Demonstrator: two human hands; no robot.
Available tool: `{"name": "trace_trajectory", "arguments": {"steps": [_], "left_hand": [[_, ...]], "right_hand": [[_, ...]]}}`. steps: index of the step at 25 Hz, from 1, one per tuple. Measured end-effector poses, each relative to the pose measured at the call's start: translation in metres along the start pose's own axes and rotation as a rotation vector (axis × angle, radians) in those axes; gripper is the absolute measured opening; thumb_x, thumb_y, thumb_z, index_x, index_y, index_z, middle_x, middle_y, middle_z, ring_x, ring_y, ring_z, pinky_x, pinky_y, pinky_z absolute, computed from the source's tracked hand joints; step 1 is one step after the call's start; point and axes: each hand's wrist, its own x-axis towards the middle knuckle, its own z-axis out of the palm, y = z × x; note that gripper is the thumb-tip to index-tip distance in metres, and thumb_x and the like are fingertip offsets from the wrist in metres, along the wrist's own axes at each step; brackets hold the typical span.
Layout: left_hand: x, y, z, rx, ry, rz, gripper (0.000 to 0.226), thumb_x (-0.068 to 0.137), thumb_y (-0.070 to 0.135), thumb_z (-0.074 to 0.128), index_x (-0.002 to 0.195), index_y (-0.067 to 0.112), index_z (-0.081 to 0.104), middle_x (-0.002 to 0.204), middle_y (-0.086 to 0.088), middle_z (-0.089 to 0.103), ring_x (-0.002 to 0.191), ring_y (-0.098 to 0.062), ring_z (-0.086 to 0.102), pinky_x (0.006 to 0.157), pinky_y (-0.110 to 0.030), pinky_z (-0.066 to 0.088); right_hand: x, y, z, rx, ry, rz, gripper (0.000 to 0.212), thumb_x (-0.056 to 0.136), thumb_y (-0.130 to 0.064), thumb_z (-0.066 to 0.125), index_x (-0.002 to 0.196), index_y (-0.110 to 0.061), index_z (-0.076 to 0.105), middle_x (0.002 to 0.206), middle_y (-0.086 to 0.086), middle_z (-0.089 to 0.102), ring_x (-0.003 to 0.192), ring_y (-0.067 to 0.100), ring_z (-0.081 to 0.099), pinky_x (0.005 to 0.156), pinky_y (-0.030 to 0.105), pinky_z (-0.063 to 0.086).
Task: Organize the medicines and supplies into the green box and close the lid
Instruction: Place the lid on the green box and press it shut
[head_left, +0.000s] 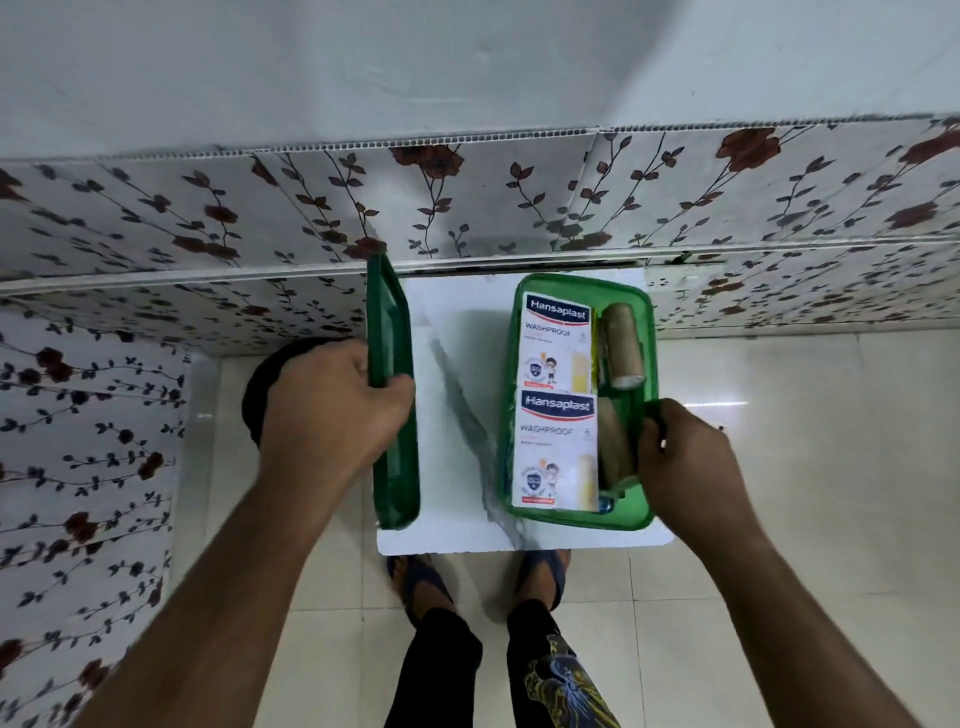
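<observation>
Left hand (332, 400) closed round the long edge of the dark green lid (393, 395), tilted up on its side at the left of the white table (457, 535); right hand (685, 462) curled over the near right rim of the translucent green box (639, 306), well apart from the lid. Inside: two white Hansaplast packets (556, 343) end to end, two brown bandage rolls (623, 348) beside them.

on the table (457, 322) the lid (392, 395) stands on edge at the left, the box (631, 514) sits at the right, holding two plaster packets (558, 345) left of two rolls (622, 345).
</observation>
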Motion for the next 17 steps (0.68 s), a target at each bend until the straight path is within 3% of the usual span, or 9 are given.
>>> {"name": "trace_trajectory", "arguments": {"steps": [3, 5, 10, 14, 17], "left_hand": [[-0.010, 0.015, -0.005, 0.083, 0.069, 0.081, 0.025, 0.079, 0.031, 0.059, 0.059, 0.018, 0.053, 0.049, 0.005, 0.051, 0.042, -0.013, 0.051, 0.042, -0.025, 0.041], [-0.014, 0.027, 0.011, 0.185, 0.075, 0.127, 0.024, 0.077, 0.038, 0.054, 0.068, 0.015, 0.058, 0.059, 0.000, 0.058, 0.051, -0.022, 0.056, 0.049, -0.031, 0.048], [-0.035, 0.067, 0.065, 0.394, 0.111, 0.287, 0.034, 0.073, 0.045, 0.064, 0.081, 0.013, 0.057, 0.065, -0.005, 0.053, 0.050, -0.029, 0.052, 0.048, -0.027, 0.026], [-0.039, 0.077, 0.098, 0.477, 0.134, 0.283, 0.063, 0.062, 0.047, 0.079, 0.108, 0.012, 0.055, 0.082, -0.010, 0.061, 0.065, -0.025, 0.060, 0.046, -0.026, 0.028], [-0.038, 0.077, 0.113, 0.475, 0.125, 0.281, 0.068, 0.068, 0.050, 0.076, 0.120, 0.014, 0.052, 0.102, -0.012, 0.059, 0.077, -0.025, 0.061, 0.046, -0.027, 0.032]], "right_hand": [[-0.002, -0.021, 0.025, 0.014, -0.038, -0.058, 0.021, 0.095, -0.017, 0.041, 0.089, -0.005, 0.056, 0.075, 0.014, 0.063, 0.070, 0.039, 0.057, 0.058, 0.040, 0.043], [-0.001, -0.028, 0.036, 0.017, -0.076, -0.058, 0.027, 0.096, -0.023, 0.037, 0.093, -0.005, 0.057, 0.077, 0.012, 0.064, 0.072, 0.038, 0.058, 0.060, 0.039, 0.043], [0.002, -0.015, 0.026, 0.286, -0.136, -0.033, 0.033, 0.103, -0.035, 0.037, 0.105, -0.019, 0.066, 0.084, -0.004, 0.071, 0.067, 0.022, 0.063, 0.070, 0.040, 0.053], [0.004, -0.007, 0.015, 0.451, -0.147, 0.049, 0.033, 0.103, -0.035, 0.038, 0.111, -0.023, 0.067, 0.090, -0.007, 0.072, 0.058, 0.010, 0.064, 0.067, 0.036, 0.052], [0.008, -0.003, 0.014, 0.492, -0.151, 0.079, 0.032, 0.103, -0.034, 0.039, 0.112, -0.024, 0.068, 0.092, -0.005, 0.073, 0.062, 0.008, 0.065, 0.064, 0.031, 0.048]]}}
